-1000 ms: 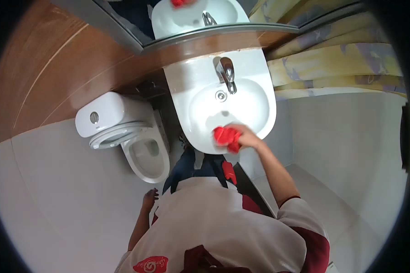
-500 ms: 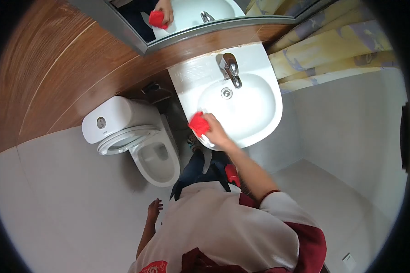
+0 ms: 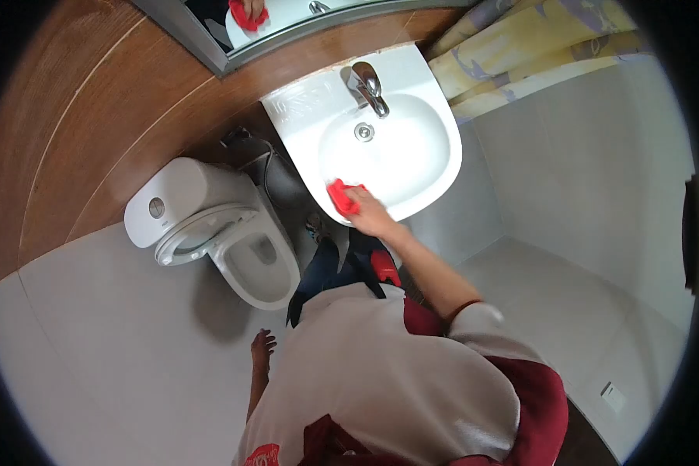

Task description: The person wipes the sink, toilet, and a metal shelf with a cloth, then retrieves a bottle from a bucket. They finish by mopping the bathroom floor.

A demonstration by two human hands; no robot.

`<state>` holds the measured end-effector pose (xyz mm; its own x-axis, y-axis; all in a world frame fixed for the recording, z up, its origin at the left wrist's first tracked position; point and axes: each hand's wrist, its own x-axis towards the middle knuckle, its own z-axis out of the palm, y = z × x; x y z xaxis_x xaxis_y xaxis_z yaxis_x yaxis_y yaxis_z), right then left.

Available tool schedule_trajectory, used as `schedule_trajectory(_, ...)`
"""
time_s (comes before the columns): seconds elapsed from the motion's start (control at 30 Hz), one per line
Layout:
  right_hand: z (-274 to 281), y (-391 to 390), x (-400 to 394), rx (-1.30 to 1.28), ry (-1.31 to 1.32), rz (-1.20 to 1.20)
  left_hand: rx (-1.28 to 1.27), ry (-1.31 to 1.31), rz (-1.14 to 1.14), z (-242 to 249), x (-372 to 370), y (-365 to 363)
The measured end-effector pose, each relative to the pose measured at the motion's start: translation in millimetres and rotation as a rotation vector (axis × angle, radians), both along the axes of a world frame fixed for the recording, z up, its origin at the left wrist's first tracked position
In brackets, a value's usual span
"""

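Observation:
In my right hand [image 3: 371,213] is a crumpled red cloth [image 3: 340,195], pressed on the front-left rim of the white sink [image 3: 297,124]. The fingers are closed over the cloth and partly hidden by it. A chrome faucet [image 3: 370,87] stands at the back of the sink, above the metal drain [image 3: 364,132]. My left hand [image 3: 262,349] hangs low at my left side with its fingers apart, holding nothing. Part of the right hand and the red cloth also show in the mirror [image 3: 287,27].
Left of the sink is a white toilet [image 3: 276,291] with its lid raised. A hose [image 3: 270,167] hangs on the wood-patterned wall [image 3: 93,101] between them. A yellow patterned curtain [image 3: 536,58] hangs at the right. Something red [image 3: 384,266] shows at my waist.
My right hand has moved the red cloth along the sink rim, rightward and toward the front edge. The whole view has shifted, with the sink now higher in it. My left hand still hangs down.

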<state>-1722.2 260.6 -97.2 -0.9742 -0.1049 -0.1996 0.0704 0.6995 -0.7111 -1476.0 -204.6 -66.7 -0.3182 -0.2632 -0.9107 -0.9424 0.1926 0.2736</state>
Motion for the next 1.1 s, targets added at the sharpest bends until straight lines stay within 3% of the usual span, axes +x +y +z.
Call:
schedule_trajectory(0.03,19,36,14,0.041,0.006,0.156,0.029,0.007,-0.038,-6,1,2)
schedule_trajectory(0.07,27,72,25,0.112,0.076,0.270,0.023,0.065,-0.337,-15,7,-3)
schedule_trajectory(0.1,21,123,37,0.153,0.204,0.391,0.037,0.041,-0.263,-21,9,-6)
schedule_trajectory(0.13,54,163,29,0.243,0.175,0.424,0.051,0.017,-0.188,-26,9,-7)
schedule_trajectory(0.2,72,223,17,0.497,0.014,0.224,0.070,0.005,-0.088,-29,9,-6)
schedule_trajectory(0.23,90,225,16,0.613,-0.040,0.065,0.075,0.012,-0.078,-22,4,-4)
schedule_trajectory(0.27,81,213,24,0.545,-0.026,0.049,0.083,0.025,-0.075,-18,-3,-4)
schedule_trajectory(0.33,30,164,43,0.432,0.017,0.017,0.052,-0.028,-0.099,-24,-15,-8)
schedule_trajectory(0.37,-20,124,74,0.472,0.303,0.151,0.037,-0.056,-0.113,-30,-18,-10)
schedule_trajectory(0.4,42,53,62,0.237,0.097,0.099,0.062,-0.064,-0.135,-37,-17,-13)
schedule_trajectory(0.47,61,-12,59,0.317,0.007,0.110,0.093,-0.066,-0.186,-45,-29,-19)
schedule_trajectory(0.57,46,45,75,0.338,0.060,0.203,0.105,0.003,-0.250,-35,-53,-15)
schedule_trajectory(0.67,30,126,68,0.402,0.156,-0.152,0.100,0.173,-0.432,-37,-58,-27)
schedule_trajectory(0.7,33,140,64,0.420,0.173,-0.309,0.104,0.060,-0.376,-38,-66,-28)
schedule_trajectory(0.73,35,139,59,0.435,0.155,-0.400,0.104,-0.054,-0.320,-38,-71,-34)
schedule_trajectory(0.8,25,110,62,0.421,0.196,-0.591,0.082,-0.169,-0.272,-91,-62,-78)
schedule_trajectory(0.87,18,89,76,0.388,0.209,-0.741,0.117,-0.029,-0.283,-84,-71,-82)
schedule_trajectory(0.93,14,78,84,0.331,0.173,-0.855,0.080,0.395,-0.907,-68,-73,-81)
schedule_trajectory(1.0,24,101,66,0.370,0.070,-0.828,-0.279,0.221,-1.434,-66,-98,-69)
schedule_trajectory(1.1,25,162,8,0.409,0.066,-0.890,-0.092,0.192,-1.198,-52,-134,-44)
